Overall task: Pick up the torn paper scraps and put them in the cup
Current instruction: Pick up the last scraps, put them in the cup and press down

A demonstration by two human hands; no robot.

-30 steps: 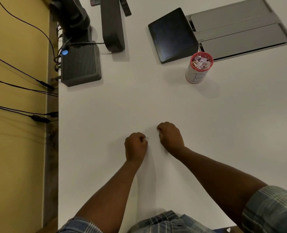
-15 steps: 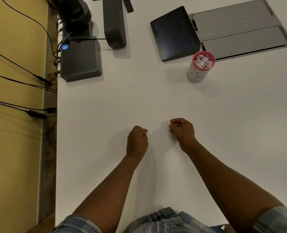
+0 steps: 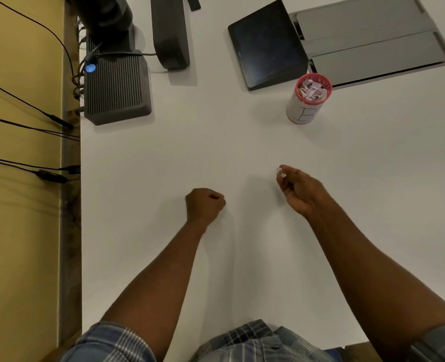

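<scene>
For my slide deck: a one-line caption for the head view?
Right hand pinches a paper scrap short of the scrap-filled cup; left hand fisted.

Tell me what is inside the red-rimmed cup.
The cup holds a heap of torn paper scraps, white and pinkish, reaching nearly to its rim. Whatever lies beneath the top scraps, and the cup's bottom, is covered.

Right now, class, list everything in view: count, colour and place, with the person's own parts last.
cup: one, white with red rim, far right, full of paper scraps
paper scrap: one, white, pinched in right fingertips
tablet: one, black, behind cup
grey panels: two, far right
ribbed box: one, dark grey, far left
cables: several, black, over table's left edge
table: one, white
left hand: fist, centre
right hand: raised, pinching scrap
</scene>
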